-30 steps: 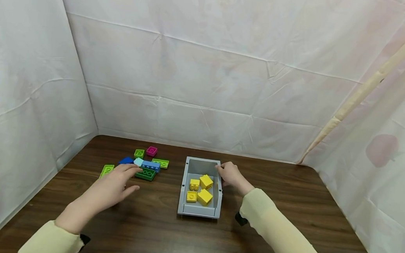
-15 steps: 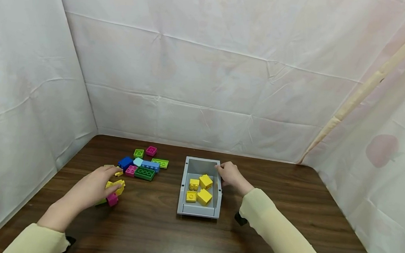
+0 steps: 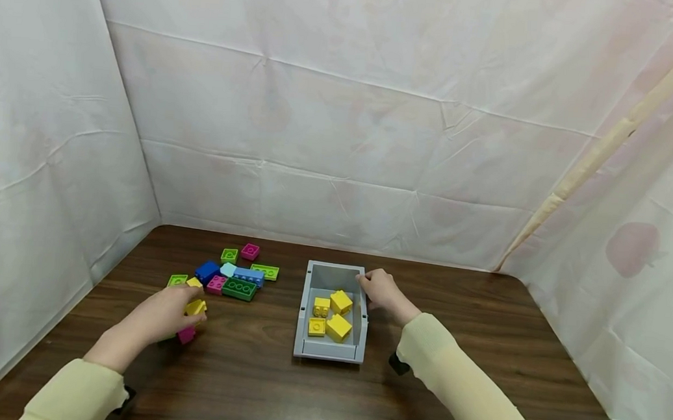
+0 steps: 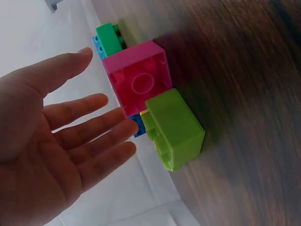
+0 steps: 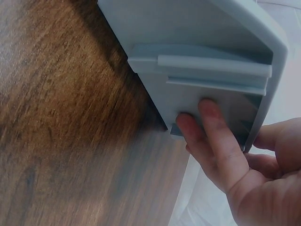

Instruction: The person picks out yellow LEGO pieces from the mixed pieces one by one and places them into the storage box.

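Tray [image 3: 329,350] sits at twelve o'clock from me in the head view, with four yellow bricks [image 3: 338,328] inside. My right hand [image 3: 385,290] is at its two o'clock, on the side wall. My left hand [image 3: 159,315] hangs at ten o'clock over loose yellow bricks [image 3: 196,307], fingers partly hiding them. I judge the step to be picking one of these; next I'd need to pinch it clear of its neighbours and lift it over the rim, towards three o'clock. Bare table [image 3: 270,322] between makes an open path; the sheet [image 3: 341,139] closes off its far edge at twelve.

Left wrist view: my thumb stands apart from straight fingers, gripping nothing. A pink brick [image 4: 138,80] is right by my fingertips, a lime brick [image 4: 176,127] at its five o'clock; either could get knocked.

Right wrist view: I grip the wall, two fingers on its outer face, which should steady it.
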{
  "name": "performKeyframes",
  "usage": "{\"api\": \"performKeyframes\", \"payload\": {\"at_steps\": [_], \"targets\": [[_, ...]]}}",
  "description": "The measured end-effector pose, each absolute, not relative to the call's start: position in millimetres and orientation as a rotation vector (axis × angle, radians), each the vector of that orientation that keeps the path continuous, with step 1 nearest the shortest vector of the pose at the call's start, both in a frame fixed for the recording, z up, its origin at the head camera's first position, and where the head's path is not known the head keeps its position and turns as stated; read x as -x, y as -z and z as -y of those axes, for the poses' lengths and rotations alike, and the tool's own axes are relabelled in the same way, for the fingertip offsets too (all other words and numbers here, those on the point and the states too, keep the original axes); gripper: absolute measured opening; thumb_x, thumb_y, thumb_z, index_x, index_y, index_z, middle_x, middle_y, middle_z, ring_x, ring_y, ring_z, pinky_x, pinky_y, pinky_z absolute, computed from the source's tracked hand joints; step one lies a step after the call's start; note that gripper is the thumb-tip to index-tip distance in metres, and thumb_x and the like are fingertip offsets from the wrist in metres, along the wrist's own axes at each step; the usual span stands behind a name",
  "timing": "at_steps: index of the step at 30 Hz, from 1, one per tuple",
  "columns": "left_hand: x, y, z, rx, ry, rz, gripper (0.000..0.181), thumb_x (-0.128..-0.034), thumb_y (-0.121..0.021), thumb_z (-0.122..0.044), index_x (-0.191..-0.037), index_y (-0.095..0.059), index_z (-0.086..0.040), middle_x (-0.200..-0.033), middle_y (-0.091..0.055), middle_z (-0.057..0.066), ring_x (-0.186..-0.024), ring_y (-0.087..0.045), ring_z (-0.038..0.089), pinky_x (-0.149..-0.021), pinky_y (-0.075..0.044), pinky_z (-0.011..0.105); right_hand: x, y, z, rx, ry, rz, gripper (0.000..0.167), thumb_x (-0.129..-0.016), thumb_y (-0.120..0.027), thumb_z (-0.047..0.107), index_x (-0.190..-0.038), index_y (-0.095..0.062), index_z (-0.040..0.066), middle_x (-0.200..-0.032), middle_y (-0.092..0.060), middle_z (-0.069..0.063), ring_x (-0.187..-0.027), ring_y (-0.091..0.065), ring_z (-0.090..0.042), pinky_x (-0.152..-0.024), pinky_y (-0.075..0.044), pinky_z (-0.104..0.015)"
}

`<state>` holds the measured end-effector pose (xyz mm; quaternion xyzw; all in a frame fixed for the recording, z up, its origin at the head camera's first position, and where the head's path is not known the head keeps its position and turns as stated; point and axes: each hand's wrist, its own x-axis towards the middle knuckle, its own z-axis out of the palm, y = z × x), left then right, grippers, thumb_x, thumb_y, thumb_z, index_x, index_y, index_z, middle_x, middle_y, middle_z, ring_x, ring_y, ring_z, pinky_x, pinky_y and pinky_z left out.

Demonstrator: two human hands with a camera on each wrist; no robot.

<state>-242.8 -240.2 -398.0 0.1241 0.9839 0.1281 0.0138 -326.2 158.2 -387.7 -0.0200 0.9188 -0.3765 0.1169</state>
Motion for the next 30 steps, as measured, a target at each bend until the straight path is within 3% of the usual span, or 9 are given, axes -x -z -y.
{"api": "performKeyframes", "payload": {"at_steps": [7, 15, 21, 30], "targets": [[247.6, 398.3, 238.0, -0.366, -0.375, -3.027, 0.046, -0.0794, -0.075, -0.029, -0.109, -0.061, 0.004, -0.092, -0.064, 0.010, -0.077, -0.056, 0.020, -0.074, -0.052, 0.048, 326.1, 386.8, -158.4, 0.062, 1.087, -2.698, 0.035, -0.100, -0.048, 0.026, -0.101, -0.067, -0.004, -0.073, -0.059, -0.010, -0.063, -0.060, -0.015, -0.061, -0.058, -0.032], [253.2, 399.4, 234.9, -0.349, -0.297, -3.007, 0.042, -0.0802, -0.074, -0.020, -0.111, -0.061, 0.005, -0.099, -0.065, 0.015, -0.085, -0.060, 0.024, -0.080, -0.051, 0.051, 326.0, 387.3, -158.2, 0.069, 1.089, -2.696, 0.036, -0.100, -0.047, 0.025, -0.100, -0.067, -0.005, -0.070, -0.056, -0.008, -0.061, -0.058, -0.014, -0.060, -0.058, -0.032], [255.7, 401.4, 234.4, -0.359, -0.272, -3.006, 0.035, -0.0798, -0.074, -0.015, -0.107, -0.063, 0.004, -0.093, -0.065, 0.012, -0.082, -0.061, 0.023, -0.077, -0.052, 0.049, 326.8, 388.8, -158.7, 0.056, 1.100, -2.692, 0.036, -0.100, -0.047, 0.026, -0.096, -0.066, -0.004, -0.067, -0.051, -0.006, -0.060, -0.058, -0.014, -0.060, -0.058, -0.032], [256.7, 400.5, 233.6, -0.373, -0.235, -3.014, 0.031, -0.0794, -0.074, -0.014, -0.103, -0.064, 0.004, -0.089, -0.066, 0.011, -0.081, -0.061, 0.023, -0.077, -0.053, 0.049, 328.5, 389.6, -159.1, 0.066, 1.124, -2.679, 0.035, -0.100, -0.047, 0.025, -0.102, -0.067, -0.004, -0.074, -0.058, -0.008, -0.063, -0.060, -0.014, -0.060, -0.058, -0.033]]}}
